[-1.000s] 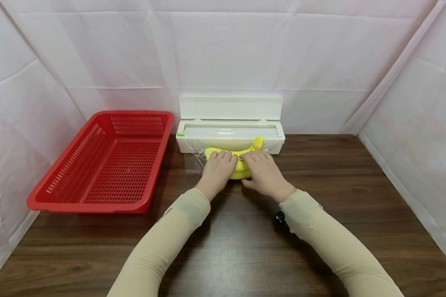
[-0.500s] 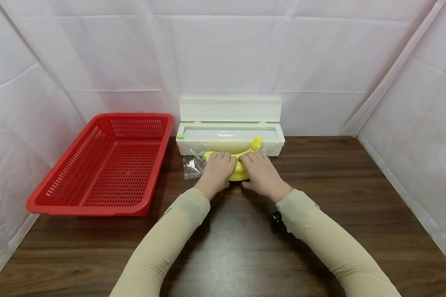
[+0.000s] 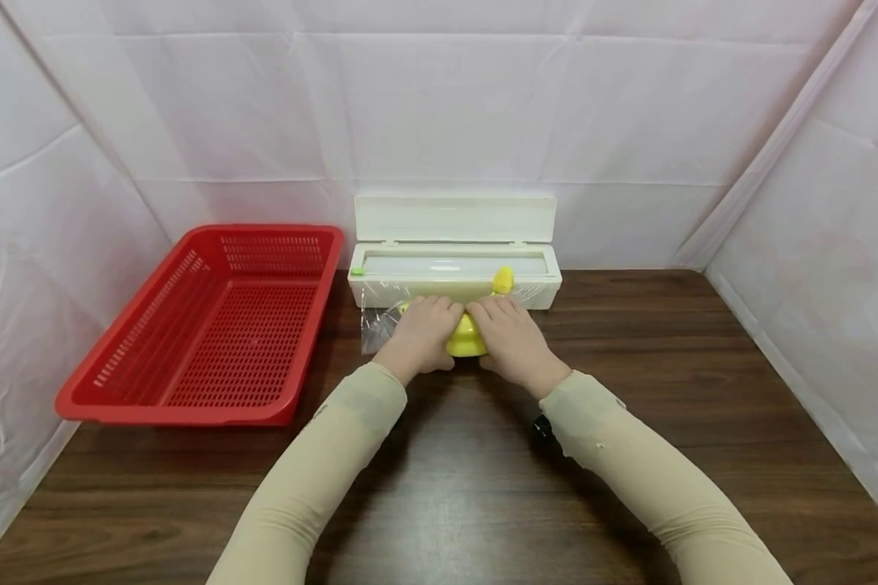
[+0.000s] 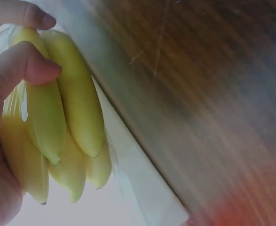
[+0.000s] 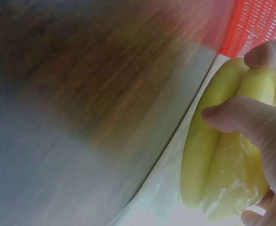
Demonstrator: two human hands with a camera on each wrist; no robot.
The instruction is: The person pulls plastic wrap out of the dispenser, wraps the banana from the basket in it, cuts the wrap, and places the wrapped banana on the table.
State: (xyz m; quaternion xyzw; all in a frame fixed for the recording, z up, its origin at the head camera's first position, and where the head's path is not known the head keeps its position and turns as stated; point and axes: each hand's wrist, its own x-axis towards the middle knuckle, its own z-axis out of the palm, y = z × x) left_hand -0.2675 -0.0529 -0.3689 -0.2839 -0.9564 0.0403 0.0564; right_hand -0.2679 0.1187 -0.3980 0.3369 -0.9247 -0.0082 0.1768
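Observation:
A bunch of yellow bananas (image 3: 466,338) stands in front of a white cling film box (image 3: 439,289) whose lid is raised. Clear cling film (image 3: 379,323) wraps part of the bunch and sticks out loosely on the left. My left hand (image 3: 423,331) grips the bunch from the left, and its thumb presses the near bananas (image 4: 76,94) in the left wrist view. From the other side my right hand (image 3: 510,337) holds it, thumb across the bananas (image 5: 208,155) in the right wrist view. The stem end shows above the right hand; most fingers' undersides are hidden.
A red plastic basket (image 3: 183,411) with slotted walls stands on the left of the dark wooden table (image 3: 439,504). White cloth (image 3: 439,106) hangs behind and at both sides. A small black object (image 3: 543,426) sits by the right wrist.
Both hands have shifted slightly and cover more of the bananas' upper side. The loose film at the left now spreads further out and hangs beside the left hand.

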